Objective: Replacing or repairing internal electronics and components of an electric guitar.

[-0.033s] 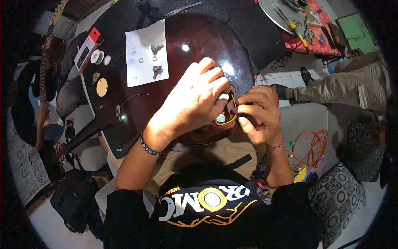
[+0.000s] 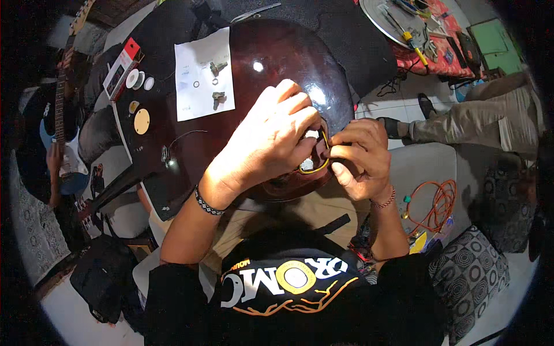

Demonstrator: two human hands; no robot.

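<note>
A glossy dark red guitar body (image 2: 259,63) lies across my lap. My left hand (image 2: 271,138) curls over a small yellow-rimmed part (image 2: 311,168) at the body's near right edge, fingers closed on its top. My right hand (image 2: 358,158) pinches the same part from the right with thumb and fingers. Something white (image 2: 310,134) shows between the fingers; what it is cannot be told. My hands hide most of the part.
A white paper sheet (image 2: 202,72) with small metal parts lies on the body. Beside it are a round cream plate (image 2: 141,121), white discs (image 2: 135,79) and a red-and-white box (image 2: 121,66). Another person's leg (image 2: 479,121), an orange cable (image 2: 435,202), a tool tray (image 2: 404,23) and a blue guitar (image 2: 57,144) surround me.
</note>
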